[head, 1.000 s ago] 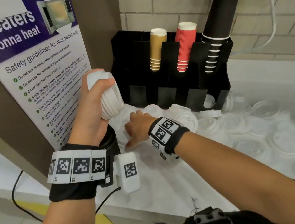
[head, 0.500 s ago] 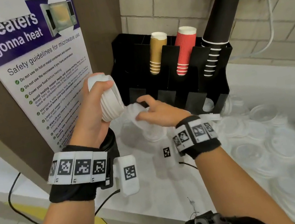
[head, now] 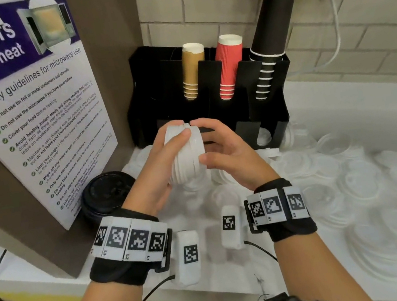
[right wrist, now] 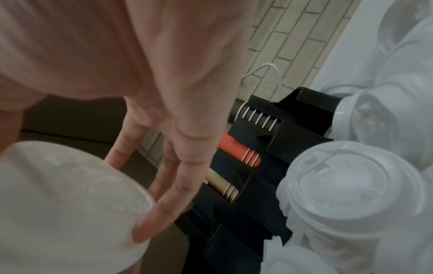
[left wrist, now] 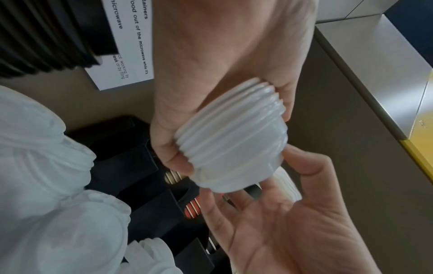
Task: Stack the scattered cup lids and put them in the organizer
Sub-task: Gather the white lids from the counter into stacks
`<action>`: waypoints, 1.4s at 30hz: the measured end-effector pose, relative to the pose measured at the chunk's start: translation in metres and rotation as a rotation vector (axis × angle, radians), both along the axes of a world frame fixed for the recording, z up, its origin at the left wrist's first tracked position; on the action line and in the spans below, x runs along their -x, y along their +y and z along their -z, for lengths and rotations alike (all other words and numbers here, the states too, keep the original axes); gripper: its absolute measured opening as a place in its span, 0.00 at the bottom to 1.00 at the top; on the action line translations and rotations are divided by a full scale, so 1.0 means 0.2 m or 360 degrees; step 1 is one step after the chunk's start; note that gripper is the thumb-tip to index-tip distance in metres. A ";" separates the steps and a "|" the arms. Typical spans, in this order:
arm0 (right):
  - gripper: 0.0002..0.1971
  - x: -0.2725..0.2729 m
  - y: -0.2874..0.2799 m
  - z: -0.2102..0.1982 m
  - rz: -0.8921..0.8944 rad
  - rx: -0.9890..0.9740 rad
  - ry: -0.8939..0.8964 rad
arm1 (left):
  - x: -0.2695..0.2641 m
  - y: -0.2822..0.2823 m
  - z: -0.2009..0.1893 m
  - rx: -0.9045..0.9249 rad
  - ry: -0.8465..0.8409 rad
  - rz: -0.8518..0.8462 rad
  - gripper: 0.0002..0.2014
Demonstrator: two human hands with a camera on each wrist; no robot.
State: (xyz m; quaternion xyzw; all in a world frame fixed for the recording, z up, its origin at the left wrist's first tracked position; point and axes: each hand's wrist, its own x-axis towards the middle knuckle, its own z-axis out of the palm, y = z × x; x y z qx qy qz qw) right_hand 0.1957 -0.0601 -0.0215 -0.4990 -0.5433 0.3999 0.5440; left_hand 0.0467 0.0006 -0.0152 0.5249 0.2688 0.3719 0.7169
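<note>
My left hand (head: 154,168) grips the stack of white lids (head: 184,152), thumb across its top and fingers curled round its ribbed side, holding it tipped on its side in the air above the worktop (head: 122,265), in front of the black organizer (head: 214,111). My right hand (head: 229,155) presses against the end of the stack with fairly straight, spread fingers (right wrist: 164,209), thumb at the rim; I cannot tell whether it still holds a lid of its own. Loose lids (head: 360,181) lie scattered over the worktop from the organizer toward the right edge. The organizer stands at the back by the wall, with tan cups (head: 192,70), red cups (head: 229,66) and black cups (head: 271,33) in its slots. A black lid (head: 106,192) sits at the left, beside the poster (head: 28,113).
</note>
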 end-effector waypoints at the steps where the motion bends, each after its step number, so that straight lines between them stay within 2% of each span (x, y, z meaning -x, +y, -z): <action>1: 0.29 0.00 0.00 0.00 0.0005 -0.0007 -0.0014 | 0.00 0.00 0.00 0.0003 -0.0001 0.0002 0.23; 9: 0.28 0.04 -0.02 -0.03 0.0041 -0.0059 -0.0092 | -0.02 -0.02 0.00 -0.0034 -0.0047 -0.0087 0.19; 14: 0.27 0.06 0.00 -0.05 -0.0016 -0.0115 -0.0181 | 0.00 -0.03 0.01 -0.0041 -0.0005 -0.0101 0.24; 17: 0.23 0.04 0.04 -0.06 -0.0062 -0.0036 -0.0211 | 0.03 0.01 -0.01 -0.0039 0.0019 -0.0229 0.24; 20: 0.17 -0.06 0.08 -0.07 0.0235 0.0094 -0.0379 | 0.11 0.09 -0.08 -0.0012 -0.0036 -0.0437 0.22; 23: 0.17 -0.18 0.13 -0.03 0.0489 0.0302 -0.0531 | 0.21 0.16 -0.13 0.0035 -0.0083 -0.0535 0.30; 25: 0.16 -0.19 0.18 -0.01 0.0436 0.0379 -0.0509 | 0.24 0.18 -0.14 0.0056 -0.0093 -0.0559 0.35; 28: 0.18 -0.12 0.32 0.00 0.0189 0.0518 -0.0475 | 0.23 0.18 -0.15 0.0024 -0.0098 -0.0537 0.34; 30: 0.26 -0.05 0.46 0.02 0.0061 0.0653 -0.0671 | 0.22 0.18 -0.16 -0.0023 -0.0108 -0.0510 0.29; 33: 0.41 0.06 0.68 0.10 -0.0096 0.0862 -0.1315 | 0.21 0.19 -0.18 -0.0056 -0.0109 -0.0493 0.23; 35: 0.40 0.10 0.79 0.17 -0.0133 0.0958 -0.1564 | 0.21 0.20 -0.19 -0.0056 -0.0109 -0.0492 0.23; 39: 0.27 0.15 0.95 0.28 -0.0248 0.1012 -0.1737 | 0.20 0.21 -0.20 -0.0077 -0.0115 -0.0489 0.24; 42: 0.37 0.22 1.01 0.31 -0.0240 0.0928 -0.1974 | 0.19 0.23 -0.21 -0.0073 -0.0114 -0.0481 0.25</action>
